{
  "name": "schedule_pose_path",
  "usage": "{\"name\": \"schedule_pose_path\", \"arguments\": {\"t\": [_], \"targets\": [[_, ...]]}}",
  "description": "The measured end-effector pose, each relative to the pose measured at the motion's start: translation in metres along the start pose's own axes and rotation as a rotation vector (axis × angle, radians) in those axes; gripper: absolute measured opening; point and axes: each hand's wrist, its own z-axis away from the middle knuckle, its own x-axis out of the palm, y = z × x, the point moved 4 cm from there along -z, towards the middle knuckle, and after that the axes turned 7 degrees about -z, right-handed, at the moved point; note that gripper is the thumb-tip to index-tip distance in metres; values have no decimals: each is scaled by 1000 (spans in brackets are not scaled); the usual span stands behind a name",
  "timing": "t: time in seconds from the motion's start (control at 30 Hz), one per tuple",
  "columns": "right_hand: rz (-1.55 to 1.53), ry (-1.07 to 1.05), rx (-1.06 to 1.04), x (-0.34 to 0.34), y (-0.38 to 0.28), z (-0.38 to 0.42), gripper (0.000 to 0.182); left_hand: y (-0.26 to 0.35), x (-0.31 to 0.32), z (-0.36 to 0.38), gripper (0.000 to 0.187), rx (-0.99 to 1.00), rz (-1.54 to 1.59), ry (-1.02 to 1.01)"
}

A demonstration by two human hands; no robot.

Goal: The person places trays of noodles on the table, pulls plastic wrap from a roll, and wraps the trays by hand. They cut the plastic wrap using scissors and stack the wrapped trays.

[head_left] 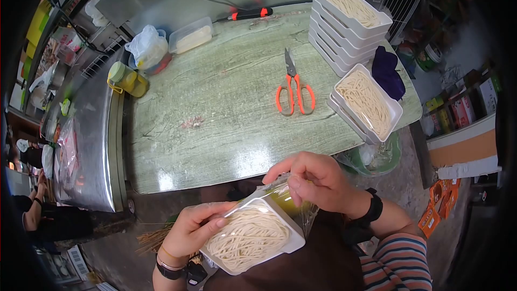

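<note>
My left hand (189,230) grips the side of a white plastic tray (294,243), thumb near the top edge. Pale noodles (247,238) fill this tray, held tilted in front of my body below the table's front edge. At the tray's far side, my right hand (319,182) is closed with thumb and fingers pinching clear cling film (308,219). Something yellow-green shows through the film under my right hand; its full shape is hidden. Orange-handled scissors (292,89) lie on the table beyond, blades pointing away.
On the green table (215,108), a tall stack of noodle trays (344,37) and a shorter stack (353,121) stand at right, beside a dark purple cloth (388,73). A yellow jug (127,80), a bag-covered bowl (148,48) and a clear container (191,35) sit at left. Another person's arm (33,210) shows far left.
</note>
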Motion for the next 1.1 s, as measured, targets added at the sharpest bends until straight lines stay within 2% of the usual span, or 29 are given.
{"name": "schedule_pose_path", "arguments": {"t": [0.07,0.17,0.27,0.4,0.47,0.57,0.7,0.77,0.87,0.97,1.1], "targets": [[35,-10,148,-1,6,1,8,1,0,0,32,1,-5,-4],[-41,59,191,4,6,2,8,2,1,0,32,19,5,-3],[-78,137,122,4,8,0,12,0,-1,0,32,3,-4,1],[16,129,-13,2,6,2,9,1,0,0,32,2,30,0],[-240,100,182,4,11,0,10,-1,0,-1,32,-10,18,-8],[-296,116,240,7,11,0,9,0,0,1,32,-25,46,2],[-310,118,155,7,17,0,9,-2,-1,1,32,-27,51,-1],[-105,85,109,4,17,1,8,-3,0,1,32,-20,57,0],[16,78,100,5,12,2,9,-1,-1,1,32,-14,41,13],[7,160,76,7,13,1,13,-1,0,1,32,-16,39,13],[-137,234,241,19,27,-2,15,3,3,-3,32,2,32,-10]]}}
